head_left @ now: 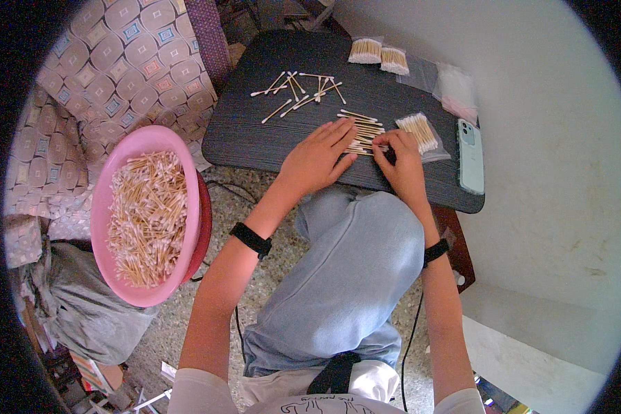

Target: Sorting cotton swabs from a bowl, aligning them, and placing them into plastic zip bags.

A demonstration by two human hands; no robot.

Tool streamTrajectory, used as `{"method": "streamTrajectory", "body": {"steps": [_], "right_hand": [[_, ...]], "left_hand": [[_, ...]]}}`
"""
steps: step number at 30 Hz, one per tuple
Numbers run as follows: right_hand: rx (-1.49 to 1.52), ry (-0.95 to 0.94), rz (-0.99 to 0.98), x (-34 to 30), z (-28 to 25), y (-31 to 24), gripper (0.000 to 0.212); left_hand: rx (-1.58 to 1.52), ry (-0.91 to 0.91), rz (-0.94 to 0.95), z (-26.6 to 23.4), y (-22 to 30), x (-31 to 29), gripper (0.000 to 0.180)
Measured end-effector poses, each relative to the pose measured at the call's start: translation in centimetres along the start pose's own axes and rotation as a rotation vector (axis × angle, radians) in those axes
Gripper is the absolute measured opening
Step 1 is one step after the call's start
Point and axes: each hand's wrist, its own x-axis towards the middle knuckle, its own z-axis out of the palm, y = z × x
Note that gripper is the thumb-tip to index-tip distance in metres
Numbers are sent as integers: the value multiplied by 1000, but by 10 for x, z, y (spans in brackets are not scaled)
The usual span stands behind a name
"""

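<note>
On the black table (255, 138), a row of cotton swabs (366, 129) lies side by side, roughly parallel, between my two hands. My left hand (317, 157) rests with fingers stretched out flat, its fingertips at the left ends of the row. Curled in a pinch, my right hand (401, 162) has thumb and index fingertip at the right ends of the lower swabs. Just beyond the right hand is a clear bag packed with cotton swabs (418, 132). Loose cotton swabs (300, 93) lie scattered at various angles farther back on the left.
A pink basin (194, 207) heaped with cotton swabs stands left of the table. Two filled bags (365, 50) sit at the back edge, beside flat clear bags (455, 88). A phone (470, 155) lies along the right edge, near the wall (552, 138).
</note>
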Motion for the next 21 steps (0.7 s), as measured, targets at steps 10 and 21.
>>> {"method": "streamTrajectory", "body": {"steps": [10,21], "right_hand": [[-25,8,-38,-1,0,-2,14],[-69,-36,-90,-2,0,-2,27]], "left_hand": [[48,-29,-22,1,-1,0,52],[-88,74,-118,-3,1,1,54]]}}
